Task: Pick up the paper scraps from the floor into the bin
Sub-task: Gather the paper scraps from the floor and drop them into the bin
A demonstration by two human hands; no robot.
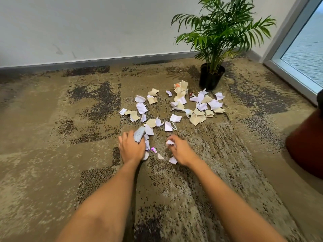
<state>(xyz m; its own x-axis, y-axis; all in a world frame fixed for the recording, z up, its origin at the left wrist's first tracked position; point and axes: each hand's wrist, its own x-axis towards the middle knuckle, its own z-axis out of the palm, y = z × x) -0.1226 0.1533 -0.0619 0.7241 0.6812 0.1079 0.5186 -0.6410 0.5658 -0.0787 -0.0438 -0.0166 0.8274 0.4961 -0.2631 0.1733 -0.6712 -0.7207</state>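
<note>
Scraps: torn white and beige paper scraps (174, 109) lie scattered on the mottled brown carpet floor (52, 137), most of them at 12 o'clock from the hands, reaching to 1 o'clock near the pot.
Left hand: the left hand (131, 147) is closed around a pale grey-blue crumpled paper (139, 134), fingers curled on it; some white pieces lie just beside it.
Right hand: the right hand (181, 151) pinches a small white crumpled scrap (169, 142) between fingertips brought together.
Near pieces: a small shiny pink wrapper piece (153, 149) lies between the two hands.
Bin: the dark reddish round bin (307, 149) is, I think, the object at 3 o'clock, partly cut by the frame edge.
Plant: a green palm in a black plastic pot (210, 77) stands at 1 o'clock.
Risk: light scraps may slip from full hands on the way to the bin, because the grip is loose and the bin is well apart.
Risk two: small pieces near the pot can be missed.
</note>
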